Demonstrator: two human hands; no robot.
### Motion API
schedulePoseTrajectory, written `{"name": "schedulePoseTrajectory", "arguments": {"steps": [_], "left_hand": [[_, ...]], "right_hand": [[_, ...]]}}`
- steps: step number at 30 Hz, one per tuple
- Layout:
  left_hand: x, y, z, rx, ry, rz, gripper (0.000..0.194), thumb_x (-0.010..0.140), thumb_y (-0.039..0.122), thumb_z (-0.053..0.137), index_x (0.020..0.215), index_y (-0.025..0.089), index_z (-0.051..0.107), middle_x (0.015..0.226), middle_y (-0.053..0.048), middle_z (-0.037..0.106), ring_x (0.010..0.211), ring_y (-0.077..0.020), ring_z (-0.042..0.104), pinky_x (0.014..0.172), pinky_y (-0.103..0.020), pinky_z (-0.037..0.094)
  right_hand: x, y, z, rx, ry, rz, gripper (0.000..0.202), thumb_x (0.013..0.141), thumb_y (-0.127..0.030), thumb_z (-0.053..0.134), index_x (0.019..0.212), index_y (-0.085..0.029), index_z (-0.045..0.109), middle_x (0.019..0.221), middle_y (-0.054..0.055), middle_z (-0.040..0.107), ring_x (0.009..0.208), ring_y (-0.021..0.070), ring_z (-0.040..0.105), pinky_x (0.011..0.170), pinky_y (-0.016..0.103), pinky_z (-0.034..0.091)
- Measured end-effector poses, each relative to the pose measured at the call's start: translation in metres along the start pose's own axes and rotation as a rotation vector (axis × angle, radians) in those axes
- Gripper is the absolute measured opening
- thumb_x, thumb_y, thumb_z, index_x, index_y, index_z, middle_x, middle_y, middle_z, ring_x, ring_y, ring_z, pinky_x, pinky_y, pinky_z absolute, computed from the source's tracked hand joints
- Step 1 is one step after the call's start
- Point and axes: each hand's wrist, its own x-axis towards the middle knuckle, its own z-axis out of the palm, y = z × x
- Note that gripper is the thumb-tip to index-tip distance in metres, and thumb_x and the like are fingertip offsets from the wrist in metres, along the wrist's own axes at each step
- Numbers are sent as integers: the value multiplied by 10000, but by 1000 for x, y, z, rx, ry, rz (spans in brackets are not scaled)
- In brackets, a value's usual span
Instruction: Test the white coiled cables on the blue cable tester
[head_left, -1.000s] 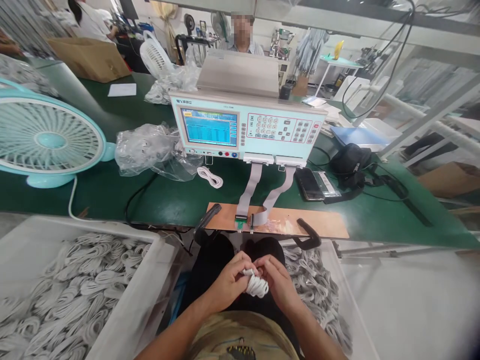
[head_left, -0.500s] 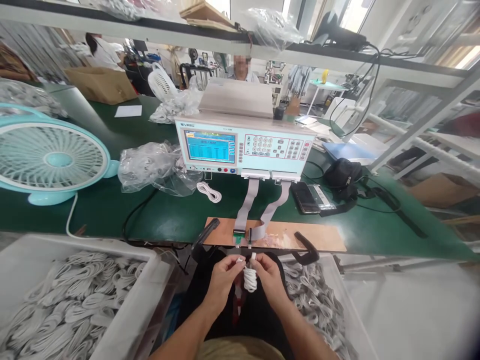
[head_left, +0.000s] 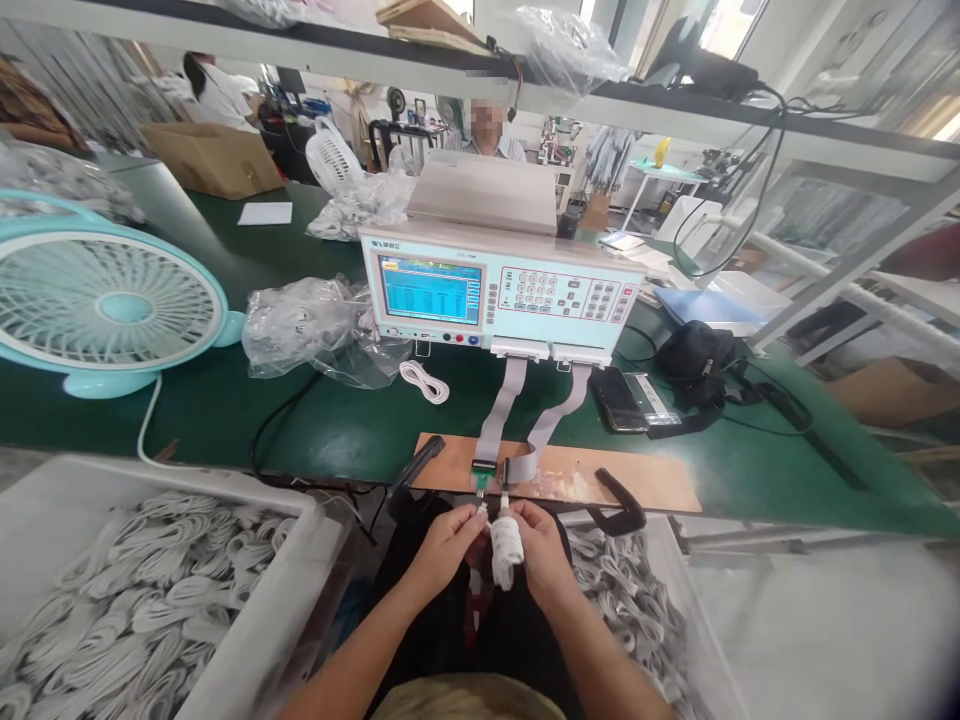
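A coiled white cable (head_left: 507,545) hangs between my hands over my lap. My left hand (head_left: 450,535) pinches one of its plugs, held right at the small green circuit board (head_left: 482,482) on the bench edge. With closed fingers, my right hand (head_left: 536,535) grips the cable's other end, its plug up against the black connector (head_left: 505,474). Whether either plug is fully seated I cannot tell. Grey ribbon cables (head_left: 501,410) run from both connectors up to the tester (head_left: 502,290), whose blue screen is lit.
An orange-brown board (head_left: 637,478) lies along the bench edge with black clamps (head_left: 621,500) on it. White bins of coiled cables (head_left: 172,600) stand left and right. A turquoise fan (head_left: 124,305), a loose white cable (head_left: 424,382) and a phone (head_left: 616,398) rest on the green bench. A person sits opposite.
Both hands have moved slightly forward, bringing the cable's two plugs from below the bench edge up to the connectors. The camera view has shifted a little.
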Motion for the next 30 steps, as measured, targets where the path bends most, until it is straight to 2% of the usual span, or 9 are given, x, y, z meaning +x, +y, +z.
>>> {"name": "schedulePoseTrajectory", "arguments": {"steps": [4,9,16,20,24,27,29,30], "left_hand": [[6,1,-3,41,82,48,317,825,331,508,556,165,535,557,31,486,533,-118,456,538,-234,349],[8,-6,4,-16,214,87,331,797,317,558,509,170,493,542,40,441,565,-119,419,567,-238,326],[4,-12,22,-165,329,50,300,813,378,536,600,167,546,560,37,473,556,-120,431,556,-235,353],[5,-12,28,-203,333,52,317,813,422,553,648,154,587,603,18,535,592,-128,469,579,-236,386],[12,-12,29,-177,333,88,333,823,400,531,608,149,571,547,29,507,537,-114,459,541,-232,392],[3,-5,21,-125,348,94,330,808,350,554,539,159,545,497,33,491,506,-113,471,507,-228,390],[-15,2,4,-18,366,144,282,818,315,548,583,165,589,593,5,595,588,-132,552,564,-233,438],[-27,4,-11,66,379,177,264,834,307,529,623,172,613,681,-12,649,658,-141,591,623,-238,466]], "right_hand": [[3,1,2,27,14,35,308,681,-419,736,641,-168,561,500,-49,476,448,80,323,454,219,244],[5,0,2,5,21,24,315,664,-413,756,620,-155,580,487,-58,443,457,67,281,457,212,204],[3,0,-1,-12,16,21,283,676,-396,756,646,-153,615,526,-49,488,484,72,323,489,206,250],[4,5,-4,3,4,22,259,696,-384,746,654,-165,615,560,-40,533,510,87,389,523,208,305],[6,5,-1,9,-1,1,242,704,-381,742,662,-170,632,548,-43,544,516,98,427,534,213,341],[5,1,0,22,30,22,264,656,-406,773,707,-169,669,573,-25,597,544,119,492,544,221,383],[3,-1,-3,0,97,37,332,571,-423,818,737,-165,692,628,-6,643,587,140,543,568,234,423],[3,0,-6,-20,129,29,366,530,-427,835,745,-165,697,674,6,666,616,152,566,582,242,441]]}}
